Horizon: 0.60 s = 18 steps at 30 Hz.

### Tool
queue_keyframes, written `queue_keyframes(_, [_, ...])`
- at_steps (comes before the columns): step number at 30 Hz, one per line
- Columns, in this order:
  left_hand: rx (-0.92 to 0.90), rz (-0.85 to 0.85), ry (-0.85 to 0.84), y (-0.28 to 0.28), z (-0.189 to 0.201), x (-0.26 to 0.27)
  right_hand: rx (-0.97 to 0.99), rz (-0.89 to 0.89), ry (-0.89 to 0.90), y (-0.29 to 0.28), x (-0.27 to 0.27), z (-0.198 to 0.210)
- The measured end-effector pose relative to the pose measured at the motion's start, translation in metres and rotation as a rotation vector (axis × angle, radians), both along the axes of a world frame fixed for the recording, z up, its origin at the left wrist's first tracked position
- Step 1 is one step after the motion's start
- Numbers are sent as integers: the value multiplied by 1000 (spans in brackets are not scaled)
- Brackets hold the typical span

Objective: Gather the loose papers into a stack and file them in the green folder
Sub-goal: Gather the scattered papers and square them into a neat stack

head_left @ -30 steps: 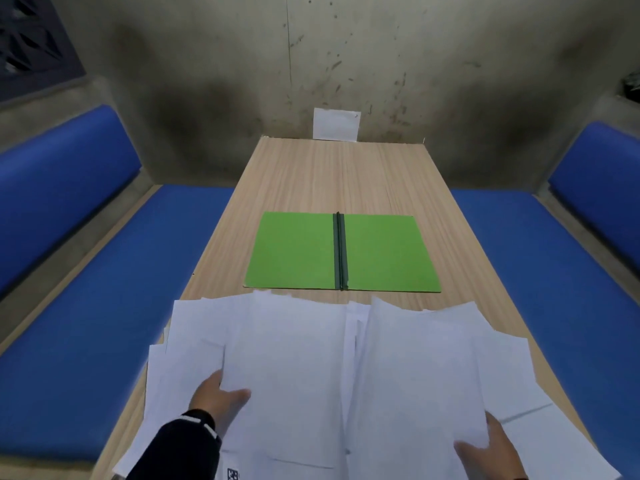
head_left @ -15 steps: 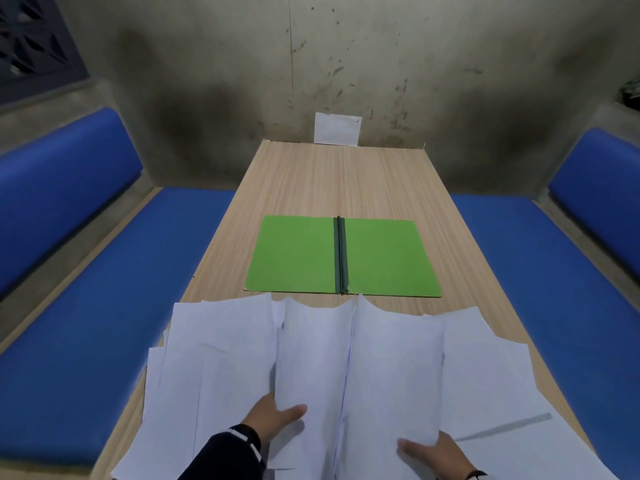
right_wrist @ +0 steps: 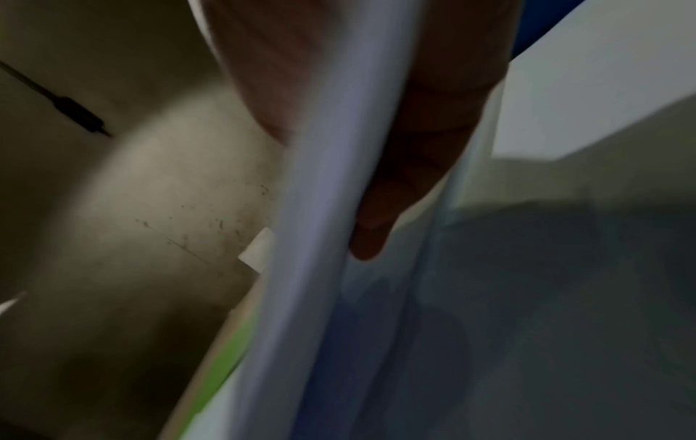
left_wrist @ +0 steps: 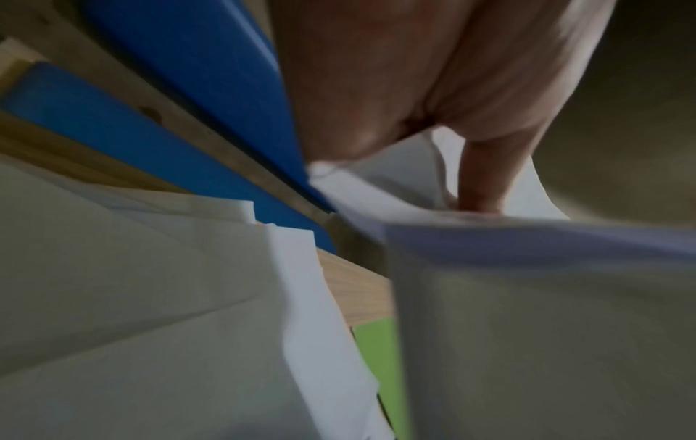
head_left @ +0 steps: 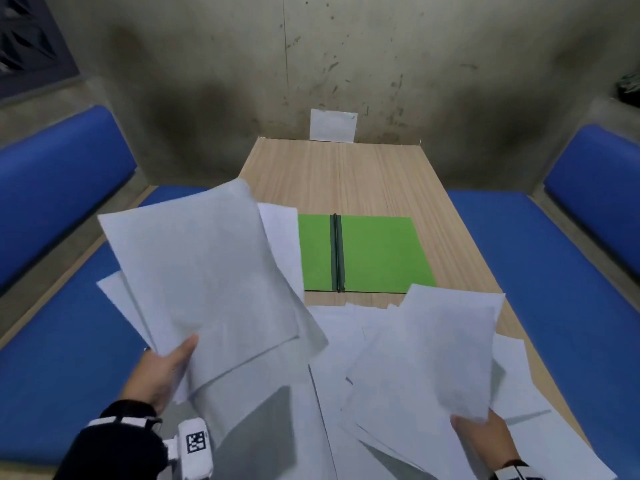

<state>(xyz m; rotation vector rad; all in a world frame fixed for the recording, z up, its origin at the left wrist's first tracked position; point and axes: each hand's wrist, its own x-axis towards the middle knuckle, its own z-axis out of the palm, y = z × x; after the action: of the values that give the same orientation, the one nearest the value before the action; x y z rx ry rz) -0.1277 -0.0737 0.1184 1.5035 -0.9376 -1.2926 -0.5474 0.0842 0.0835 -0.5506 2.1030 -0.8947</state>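
Near side of folder: I've got L hand gripping a sheaf by its near corner, thumb on top, lifted off the table and tilted, covering the folder's left edge. R hand pinches another few sheets at their near edge, raised just nearer than the folder's right half. Rest of papers lie loose on table between folder and me. Folder lies open flat, spine up the middle. Wrist cams blurred; L shows thumb on paper.
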Motion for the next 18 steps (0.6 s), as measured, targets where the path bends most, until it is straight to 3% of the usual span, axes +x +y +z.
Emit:
queue_keyframes(4, [-44, -198, 120, 10, 16, -31, -53, 116, -70, -10, 22, 5])
queue_keyframes(9, [37, -388, 122, 26, -10, -83, -190, 252, -248, -22, 59, 20])
queue_keyframes(15, [87, -442, -63, 28, -17, -107, -361, 168, -383, -27, 65, 33])
queue_keyframes(18, [155, -487, -171, 30, -31, -111, -267, 116, -365, -27, 63, 21])
